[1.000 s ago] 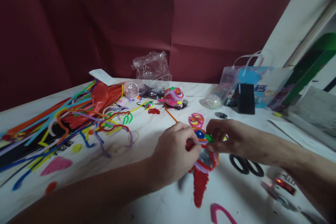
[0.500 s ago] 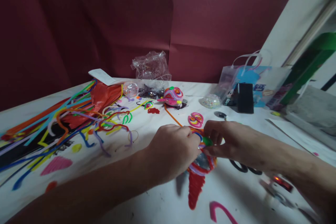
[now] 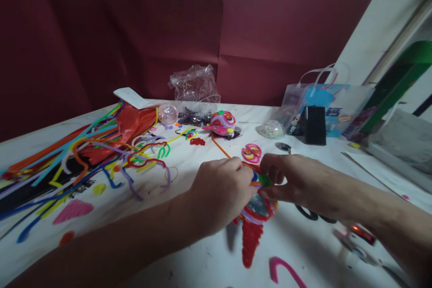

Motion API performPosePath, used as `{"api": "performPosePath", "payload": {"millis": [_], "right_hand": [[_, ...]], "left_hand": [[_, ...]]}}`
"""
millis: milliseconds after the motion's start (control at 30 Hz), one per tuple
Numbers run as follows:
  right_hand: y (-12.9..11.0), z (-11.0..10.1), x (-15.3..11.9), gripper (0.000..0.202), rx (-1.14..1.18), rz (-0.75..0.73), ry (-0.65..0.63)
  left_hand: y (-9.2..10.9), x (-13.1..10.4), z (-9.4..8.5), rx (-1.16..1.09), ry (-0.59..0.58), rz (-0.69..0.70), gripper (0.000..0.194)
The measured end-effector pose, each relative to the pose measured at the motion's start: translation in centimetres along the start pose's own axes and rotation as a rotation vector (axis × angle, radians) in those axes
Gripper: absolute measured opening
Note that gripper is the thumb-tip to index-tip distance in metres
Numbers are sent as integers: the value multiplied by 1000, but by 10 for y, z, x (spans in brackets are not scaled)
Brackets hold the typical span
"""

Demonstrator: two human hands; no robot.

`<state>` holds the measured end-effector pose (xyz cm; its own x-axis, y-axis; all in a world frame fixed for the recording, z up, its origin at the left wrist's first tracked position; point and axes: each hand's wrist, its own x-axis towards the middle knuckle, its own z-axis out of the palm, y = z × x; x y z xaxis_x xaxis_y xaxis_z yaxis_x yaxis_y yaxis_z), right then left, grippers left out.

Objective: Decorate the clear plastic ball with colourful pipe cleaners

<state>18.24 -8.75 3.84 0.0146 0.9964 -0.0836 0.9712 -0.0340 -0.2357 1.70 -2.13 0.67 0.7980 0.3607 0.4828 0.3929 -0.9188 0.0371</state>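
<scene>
The bright toy (image 3: 258,206) is between the two hands, near the front of the white counter (image 3: 202,263), with a red cone (image 3: 251,244) poking out below it. The left hand (image 3: 221,198) is curled up tight and covers the toy's left side, so I can't tell what its fingertips have hold of. The right hand (image 3: 297,175) has a small grip, thumb and fingers nearly together, on the toy's edge by a green bit (image 3: 265,180).

The right arm gets in the way of some black loops (image 3: 313,217), and a thing with a red light (image 3: 362,234) is blurry. A bent pink stick (image 3: 290,271) lies close by.

Just behind the hands is a pink swirl (image 3: 251,153). Farther back sit another bright toy (image 3: 222,123), a clear lump with dots (image 3: 271,129) and a black block (image 3: 315,126) by a see-through bag (image 3: 319,96). Lots of fuzzy sticks (image 3: 30,163) and a red bag (image 3: 137,119) pile up on the left.
</scene>
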Motion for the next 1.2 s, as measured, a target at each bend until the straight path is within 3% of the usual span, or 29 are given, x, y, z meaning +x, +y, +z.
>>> {"api": "performPosePath", "payload": {"millis": [133, 433, 700, 967, 1200], "right_hand": [[3, 0, 1, 16, 17, -19, -3], [12, 2, 3, 22, 66, -53, 9], [8, 0, 4, 34, 117, 16, -5], [18, 8, 3, 35, 179, 30, -26], [24, 11, 0, 32, 197, 14, -8]], "left_hand": [[1, 3, -5, -130, -33, -129, 18], [-2, 1, 5, -310, 37, -176, 15], [-2, 2, 9, -358, 59, -181, 14], [-10, 4, 4, -549, -17, -160, 10], [-13, 5, 6, -663, 14, -194, 10]]}}
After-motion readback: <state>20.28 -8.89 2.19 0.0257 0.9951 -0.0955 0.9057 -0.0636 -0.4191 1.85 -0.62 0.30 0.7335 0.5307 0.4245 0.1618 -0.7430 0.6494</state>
